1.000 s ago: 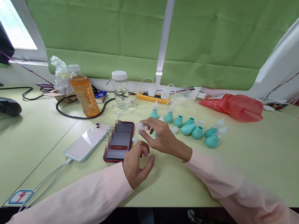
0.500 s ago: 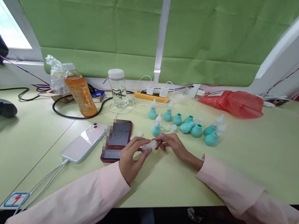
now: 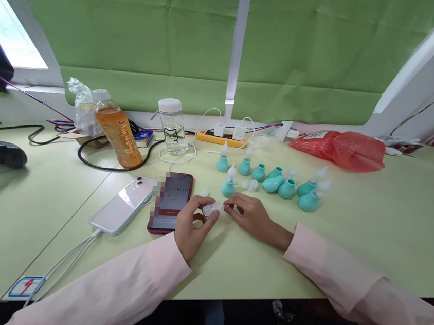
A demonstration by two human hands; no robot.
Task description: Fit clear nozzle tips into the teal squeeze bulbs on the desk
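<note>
Between its thumb and fingers my left hand [image 3: 193, 227] holds a small clear plastic nozzle [image 3: 212, 209], its wide end toward the left. My right hand [image 3: 249, 213] has thumb and fingertips pinched at the nozzle's thin right end. Just behind the hands stands a teal rubber bulb [image 3: 228, 188] with a clear nozzle on top. More teal bulbs are grouped to the right, such as an open-topped one [image 3: 286, 189] and a nozzle-fitted one [image 3: 309, 200]. Small translucent plastic parts [image 3: 253, 186] lie between them, and another [image 3: 205, 193] is behind my left hand.
A red-cased phone [image 3: 169, 204] lies beside my left hand, with a white phone [image 3: 123, 205] on cables farther left. Behind are an orange drink bottle [image 3: 119, 134], a clear water bottle [image 3: 173, 129], a yellow power strip [image 3: 219, 139] and a red bubble-wrap bag [image 3: 338, 148].
My right fingers have closed into a pinch at the nozzle's end. In my left hand, the nozzle has turned so that its wide end shows at the left.
</note>
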